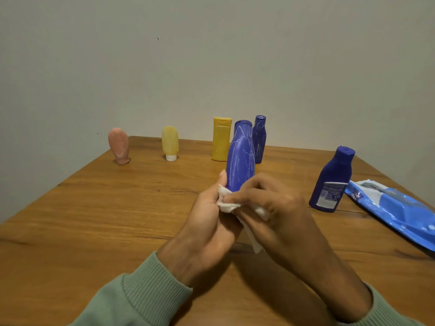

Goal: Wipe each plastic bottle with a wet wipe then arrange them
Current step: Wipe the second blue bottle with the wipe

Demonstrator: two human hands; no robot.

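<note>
A person's two hands meet over the middle of a wooden table [94, 220]. The left hand [207, 222] grips the lower end of a blue bottle [241, 158] marked with white scribbles, thumb lying up its left side. The right hand [270, 208] pinches a white wet wipe [227, 204] against the bottle's base, fingers curled. The bottle is held upright, cap end up.

Along the far edge stand four containers in a row. From left to right they are a pink tube [118, 144] on its cap, a pale yellow tube [170, 142] on its white cap, a yellow bottle [220, 140], and a scribbled dark blue bottle [259, 137]. The last two stand just behind the held bottle, partly hidden by it.

To the right stands a labelled blue bottle [332, 182], just beside a blue wipes pack [395, 212] lying flat at the right edge.

The far edge meets a plain wall [211, 55]. Bare wood lies left of the hands and near the green sleeves [141, 300].
</note>
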